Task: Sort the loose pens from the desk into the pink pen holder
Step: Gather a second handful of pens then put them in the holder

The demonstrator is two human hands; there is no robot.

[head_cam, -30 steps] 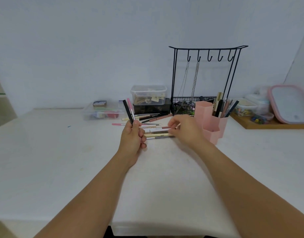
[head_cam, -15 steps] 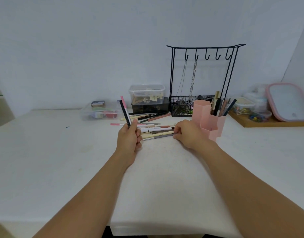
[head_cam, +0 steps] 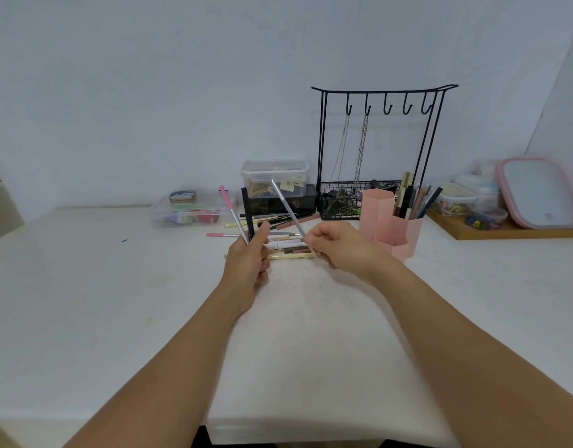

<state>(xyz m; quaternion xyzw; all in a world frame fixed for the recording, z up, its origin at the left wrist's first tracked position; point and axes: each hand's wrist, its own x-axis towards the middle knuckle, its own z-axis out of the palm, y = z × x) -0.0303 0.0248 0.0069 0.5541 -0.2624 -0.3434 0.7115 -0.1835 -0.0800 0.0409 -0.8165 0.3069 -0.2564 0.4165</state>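
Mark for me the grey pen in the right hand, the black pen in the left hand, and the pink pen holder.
grey pen (head_cam: 286, 206): head view, mid-shaft above the right hand.
black pen (head_cam: 248, 211): head view, shaft above the left hand's fingers.
pink pen holder (head_cam: 375, 208): head view, front wall of the tall left compartment.

We're looking out from a single head-worn, wide-angle camera, facing forward and tilted down across the white bench (head_cam: 84, 302) toward the back wall (head_cam: 149, 92). Both forearms run in from the bottom edge, so we sit close to the near bench rim. The far clutter by the wall stays small. Straight edges bow near the frame's borders.
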